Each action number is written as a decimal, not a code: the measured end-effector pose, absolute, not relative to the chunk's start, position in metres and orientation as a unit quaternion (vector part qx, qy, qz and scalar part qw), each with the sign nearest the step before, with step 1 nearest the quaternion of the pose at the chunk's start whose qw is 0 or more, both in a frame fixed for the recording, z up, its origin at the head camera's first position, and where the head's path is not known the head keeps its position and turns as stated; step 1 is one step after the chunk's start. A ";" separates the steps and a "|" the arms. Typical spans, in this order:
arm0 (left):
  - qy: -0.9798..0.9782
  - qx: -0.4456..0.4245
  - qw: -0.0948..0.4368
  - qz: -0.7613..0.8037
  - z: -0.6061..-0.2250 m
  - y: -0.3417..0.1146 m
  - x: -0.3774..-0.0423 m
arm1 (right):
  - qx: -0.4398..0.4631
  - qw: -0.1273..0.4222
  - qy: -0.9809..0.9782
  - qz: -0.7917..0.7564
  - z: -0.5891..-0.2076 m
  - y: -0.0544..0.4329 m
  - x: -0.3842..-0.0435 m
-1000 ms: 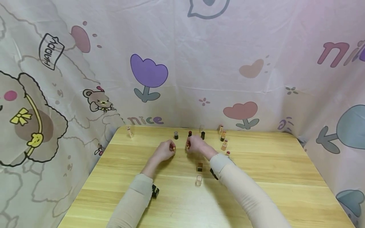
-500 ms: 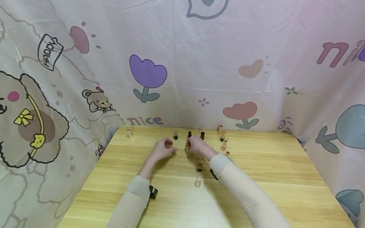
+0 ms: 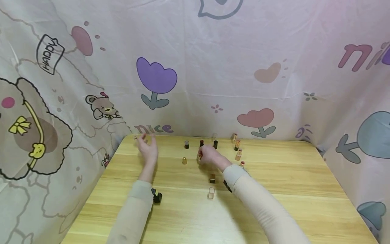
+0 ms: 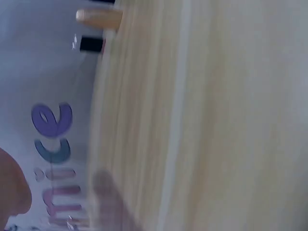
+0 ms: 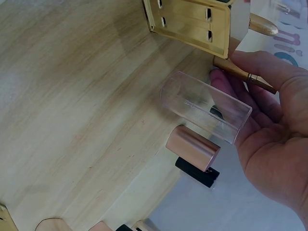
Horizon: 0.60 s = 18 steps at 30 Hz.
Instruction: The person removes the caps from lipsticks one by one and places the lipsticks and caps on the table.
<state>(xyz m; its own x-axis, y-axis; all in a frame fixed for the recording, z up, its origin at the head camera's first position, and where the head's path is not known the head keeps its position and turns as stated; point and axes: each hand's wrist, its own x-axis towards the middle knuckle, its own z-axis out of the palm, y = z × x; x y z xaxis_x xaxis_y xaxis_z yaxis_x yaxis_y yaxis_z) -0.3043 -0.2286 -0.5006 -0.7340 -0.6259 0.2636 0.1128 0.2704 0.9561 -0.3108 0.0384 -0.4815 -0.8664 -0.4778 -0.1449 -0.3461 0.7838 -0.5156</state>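
My right hand pinches a slim gold lipstick tube between thumb and fingers, upright at the table. To the left, my left hand is held with fingers spread, near the table's back left corner. It mostly hides a pale lipstick there. Between the hands a small round-topped gold cap stands alone; the left wrist view has a gold piece and a dark one at the top. Just behind the right hand is a lipstick with a dark red tip.
Small black cases stand at the back, one grey-topped, another further right. Several lipsticks form a line on the right, including a gold-and-black one. In front are a dark gold-edged cap and a clear cap.
My left hand has let go of the gold cap, leaving it standing, and has moved left and back to the far-left lipstick. The right hand keeps its place and its hold.
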 end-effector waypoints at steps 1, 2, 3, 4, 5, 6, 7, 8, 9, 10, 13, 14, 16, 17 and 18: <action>-0.719 0.186 0.341 -0.577 -0.502 -0.233 -0.308 | -0.220 0.135 0.935 -0.244 -0.481 0.038 -0.311; -0.704 0.189 0.364 -0.579 -0.503 -0.238 -0.312 | -0.221 0.135 0.935 -0.244 -0.481 0.038 -0.311; -0.690 0.192 0.385 -0.583 -0.505 -0.242 -0.315 | -0.221 0.135 0.934 -0.245 -0.481 0.038 -0.311; -0.681 0.201 0.398 -0.581 -0.507 -0.247 -0.318 | -0.222 0.135 0.934 -0.244 -0.481 0.038 -0.312; -0.671 0.208 0.407 -0.584 -0.509 -0.252 -0.321 | -0.223 0.134 0.935 -0.243 -0.482 0.038 -0.312; -0.665 0.217 0.412 -0.584 -0.510 -0.256 -0.324 | -0.223 0.134 0.935 -0.241 -0.482 0.037 -0.312; -0.661 0.227 0.410 -0.586 -0.511 -0.261 -0.326 | -0.224 0.134 0.935 -0.239 -0.483 0.037 -0.313; -0.660 0.239 0.404 -0.586 -0.512 -0.265 -0.328 | -0.224 0.133 0.936 -0.238 -0.483 0.037 -0.313; -0.660 0.253 0.394 -0.587 -0.513 -0.268 -0.330 | -0.224 0.133 0.936 -0.238 -0.484 0.037 -0.314; -0.664 0.266 0.380 -0.587 -0.513 -0.272 -0.332 | -0.223 0.135 0.936 -0.238 -0.485 0.037 -0.314; -0.672 0.290 0.347 -0.586 -0.514 -0.279 -0.336 | -0.221 0.139 0.935 -0.239 -0.485 0.038 -0.315; -0.676 0.296 0.337 -0.585 -0.515 -0.280 -0.338 | -0.220 0.140 0.935 -0.241 -0.485 0.038 -0.315; -0.677 0.300 0.322 -0.590 -0.516 -0.282 -0.341 | -0.220 0.141 0.934 -0.243 -0.484 0.039 -0.314; -0.677 0.302 0.315 -0.593 -0.517 -0.283 -0.342 | -0.220 0.140 0.934 -0.243 -0.483 0.039 -0.314; -0.677 0.303 0.309 -0.595 -0.517 -0.284 -0.344 | -0.220 0.139 0.935 -0.242 -0.482 0.039 -0.314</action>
<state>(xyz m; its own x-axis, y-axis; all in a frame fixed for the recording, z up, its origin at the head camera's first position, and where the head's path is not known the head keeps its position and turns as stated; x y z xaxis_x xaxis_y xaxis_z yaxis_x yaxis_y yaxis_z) -0.3438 -0.2838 -0.5175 -0.6252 -0.7782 0.0593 -0.0420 0.1094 0.9931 -0.3138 0.0392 -0.4824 -0.8643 -0.4791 -0.1531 -0.3444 0.7855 -0.5142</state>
